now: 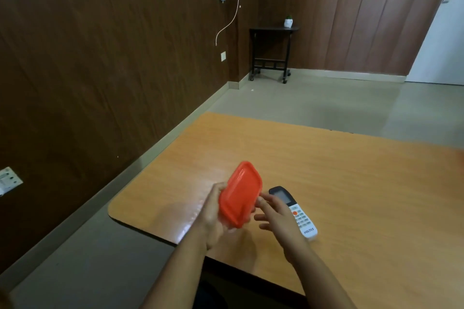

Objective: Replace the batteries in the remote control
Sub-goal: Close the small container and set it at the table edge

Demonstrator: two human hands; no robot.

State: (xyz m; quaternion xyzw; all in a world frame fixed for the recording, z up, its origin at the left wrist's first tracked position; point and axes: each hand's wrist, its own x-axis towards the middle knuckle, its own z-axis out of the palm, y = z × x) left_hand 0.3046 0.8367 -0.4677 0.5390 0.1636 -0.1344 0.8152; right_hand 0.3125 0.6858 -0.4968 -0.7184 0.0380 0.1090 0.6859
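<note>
An orange-red lidded plastic box (240, 194) is held tilted above the wooden table (351, 183), lid facing me. My left hand (213, 216) grips it from the left and underneath. My right hand (276, 218) is at its right edge, fingertips touching the lid's rim, the other fingers spread and relaxed. A white remote control (298, 213) with a dark screen and an orange button lies face up on the table just behind my right hand, partly hidden by it. The box's contents are hidden.
The table's rounded left corner (113, 208) and near edge are close to my arms. Grey floor lies to the left and beyond. A dark side table (272, 52) with a small pot stands at the far wall.
</note>
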